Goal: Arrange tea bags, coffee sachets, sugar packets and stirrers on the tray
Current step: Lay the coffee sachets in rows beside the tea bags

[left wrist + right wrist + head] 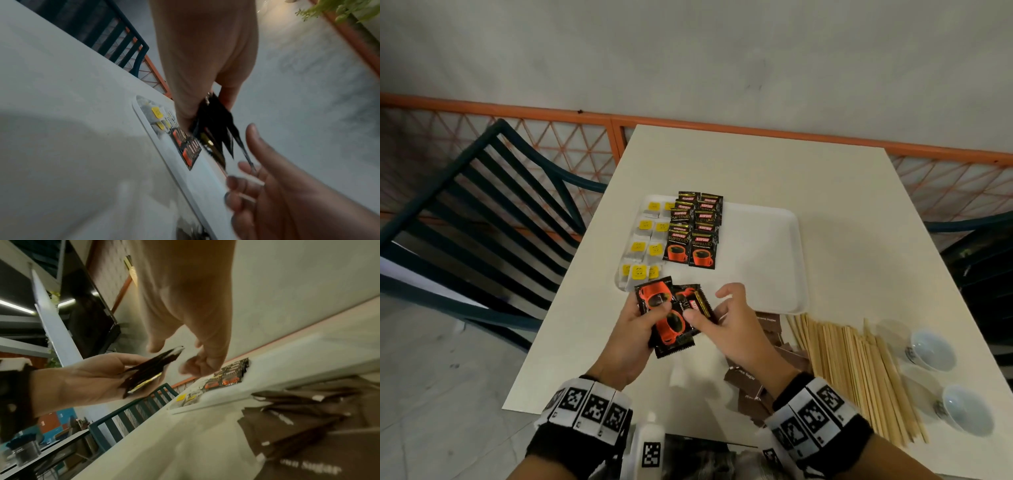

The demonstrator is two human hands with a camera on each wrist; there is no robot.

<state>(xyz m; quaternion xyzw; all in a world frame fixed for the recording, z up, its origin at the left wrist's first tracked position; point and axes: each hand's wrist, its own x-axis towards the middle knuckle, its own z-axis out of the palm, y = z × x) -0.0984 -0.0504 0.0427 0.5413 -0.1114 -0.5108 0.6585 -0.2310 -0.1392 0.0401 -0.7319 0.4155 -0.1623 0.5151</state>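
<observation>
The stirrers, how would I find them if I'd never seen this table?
Start at the white tray on the table. Near its right corner lie the stirrers, beside the brown sugar packets. Only they are thin pale wooden sticks.

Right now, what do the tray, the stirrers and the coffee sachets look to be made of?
The tray looks like matte white plastic or foam: smooth, with a rounded raised rim; which one is unclear. The stirrers look like bare pale wood: flat tan sticks without shine. The coffee sachets look like glossy printed foil or plastic film; those in the left hand have crimped edges and catch light.
</observation>
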